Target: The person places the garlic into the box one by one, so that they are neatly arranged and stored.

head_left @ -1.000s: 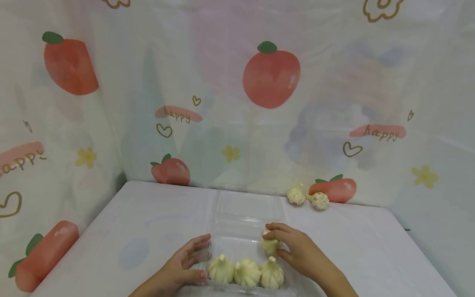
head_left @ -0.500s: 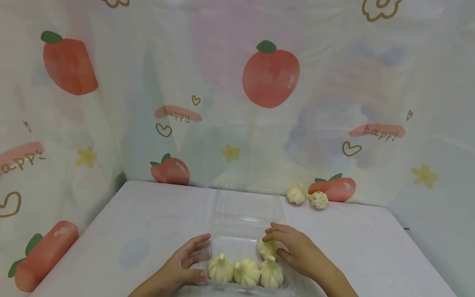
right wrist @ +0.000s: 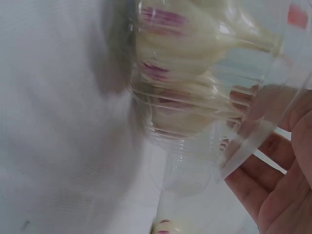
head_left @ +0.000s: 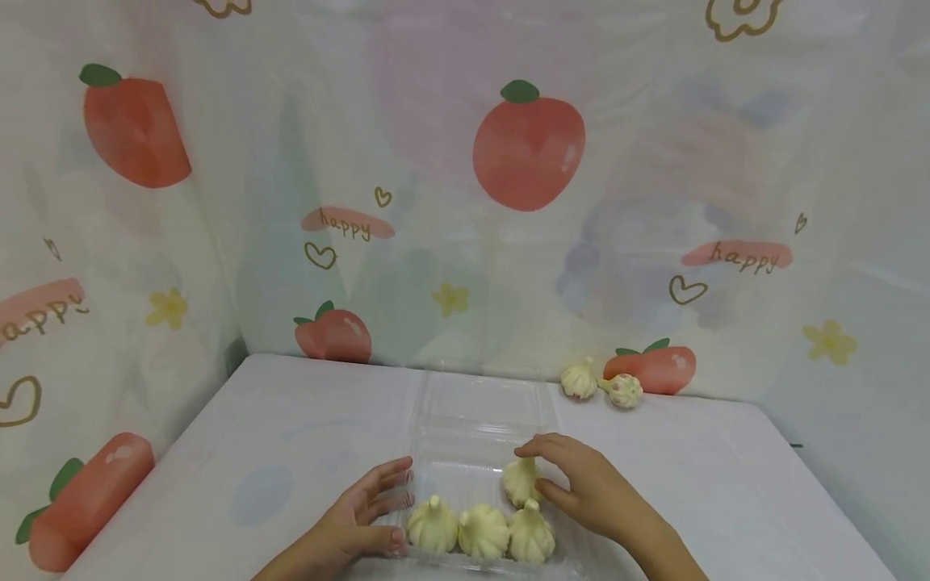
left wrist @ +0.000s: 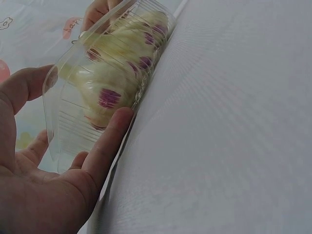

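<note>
Arching loosely over the fourth garlic bulb [head_left: 520, 486] with the right hand [head_left: 584, 488], at lower middle of the head view, fingers spreading wide rather than clamping. Pointing the fingertips across the stem and setting the thumb close against the bulb's right side; not being able to tell light touch from a slight gap there. Standing inside the clear box [head_left: 458, 478], behind the right end of the front row, stem upward: such being the bulb's place.

Bracing the box at its left side with the left hand [head_left: 363, 512], fingers parting and holding no bulb; resting one fingertip [left wrist: 38, 80] at the rim in the left wrist view.

Lining up along the front of the box, at the bottom of the head view: three bulbs [head_left: 483, 532], side by side. Lying folded back behind, toward the centre: the lid [head_left: 487, 403]. Waiting farther off, right of centre at the table's back edge: two loose bulbs [head_left: 579, 381].

Starting a second row, judging by this layout, and probably finishing the fourth placement. Calling next, seemingly, for lifting the right fingers away without tipping the bulb, then for reaching toward the loose pair while steadying the light plastic from the left.
</note>
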The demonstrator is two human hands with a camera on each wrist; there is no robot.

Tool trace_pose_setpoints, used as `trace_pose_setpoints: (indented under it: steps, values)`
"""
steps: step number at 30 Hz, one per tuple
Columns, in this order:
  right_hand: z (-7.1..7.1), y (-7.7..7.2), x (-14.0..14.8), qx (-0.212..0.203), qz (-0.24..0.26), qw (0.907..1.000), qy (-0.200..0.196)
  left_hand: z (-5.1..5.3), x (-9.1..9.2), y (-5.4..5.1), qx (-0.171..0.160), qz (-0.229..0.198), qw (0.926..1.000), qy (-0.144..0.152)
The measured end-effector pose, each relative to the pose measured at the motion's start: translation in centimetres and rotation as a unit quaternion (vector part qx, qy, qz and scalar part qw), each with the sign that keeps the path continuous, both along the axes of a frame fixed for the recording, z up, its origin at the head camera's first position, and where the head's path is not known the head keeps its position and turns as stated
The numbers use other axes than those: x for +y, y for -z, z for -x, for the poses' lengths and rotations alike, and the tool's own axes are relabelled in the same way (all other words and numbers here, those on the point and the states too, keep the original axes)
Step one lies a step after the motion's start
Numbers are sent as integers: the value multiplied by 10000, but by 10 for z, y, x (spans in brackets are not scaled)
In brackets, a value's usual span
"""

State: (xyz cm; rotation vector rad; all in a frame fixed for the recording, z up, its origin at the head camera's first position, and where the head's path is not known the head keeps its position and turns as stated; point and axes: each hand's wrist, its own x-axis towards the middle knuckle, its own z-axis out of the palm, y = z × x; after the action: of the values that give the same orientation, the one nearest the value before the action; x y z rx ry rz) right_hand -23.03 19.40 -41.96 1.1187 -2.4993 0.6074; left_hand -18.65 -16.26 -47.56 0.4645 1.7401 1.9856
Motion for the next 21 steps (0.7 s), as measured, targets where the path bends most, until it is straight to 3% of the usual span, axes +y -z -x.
trace_pose_setpoints:
  steps: [21]
  values:
    - [10,-6,23,-244,580,9957,677,2,1,3,-37,-70,10000,-16]
